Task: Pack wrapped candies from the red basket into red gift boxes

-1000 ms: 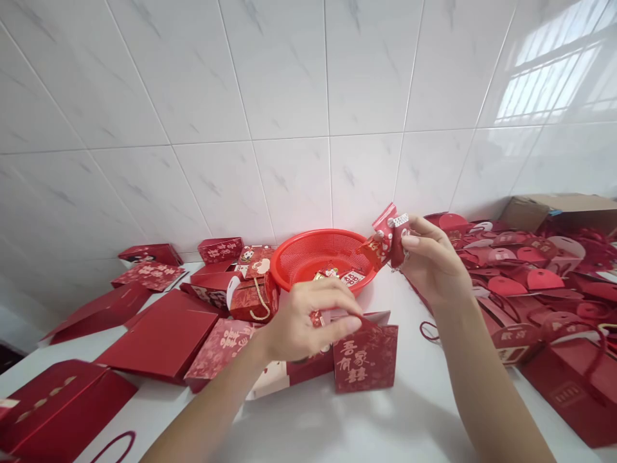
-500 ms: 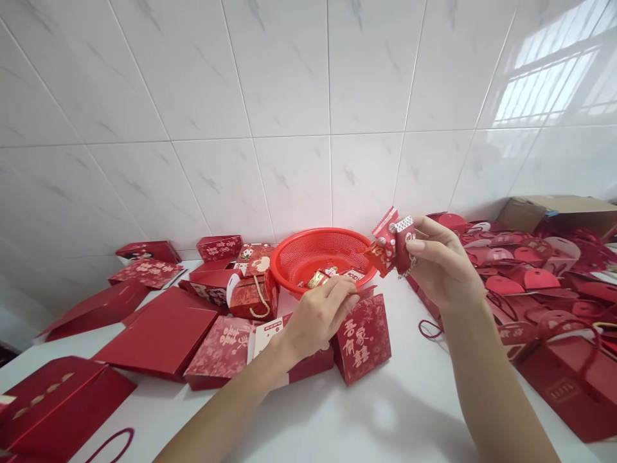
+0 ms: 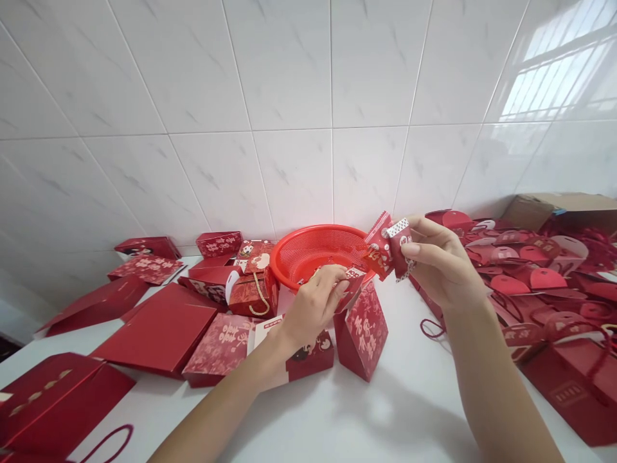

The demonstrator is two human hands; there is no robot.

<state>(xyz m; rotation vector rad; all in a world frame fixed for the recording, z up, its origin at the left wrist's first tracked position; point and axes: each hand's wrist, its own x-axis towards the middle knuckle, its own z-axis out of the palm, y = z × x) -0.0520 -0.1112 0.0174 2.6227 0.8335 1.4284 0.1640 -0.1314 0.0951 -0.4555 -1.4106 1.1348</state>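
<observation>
Red gift box (image 3: pixel 370 331) stands on the table (image 3: pixel 308 421); left hand (image 3: pixel 313 302) curled close at its top, grip cannot be told. Right hand (image 3: pixel 439 265) pinches wrapped candies (image 3: pixel 388 247), masking the red mesh basket (image 3: pixel 293 254)'s rim. Basket contents mostly hidden. Carton (image 3: pixel 573 202) cut off at right.

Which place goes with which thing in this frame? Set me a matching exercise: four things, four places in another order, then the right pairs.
Things
1. round red perforated plastic basket
2. brown cardboard box
3. two small shiny red wrapped packets
4. small red box with a cream rope handle

Places
A. held in the fingers of the right hand
B. immediately left of the basket
C. just beyond the left hand, near the tiled wall
D. far right, at the back

Pairs: 1-C, 2-D, 3-A, 4-B
</observation>
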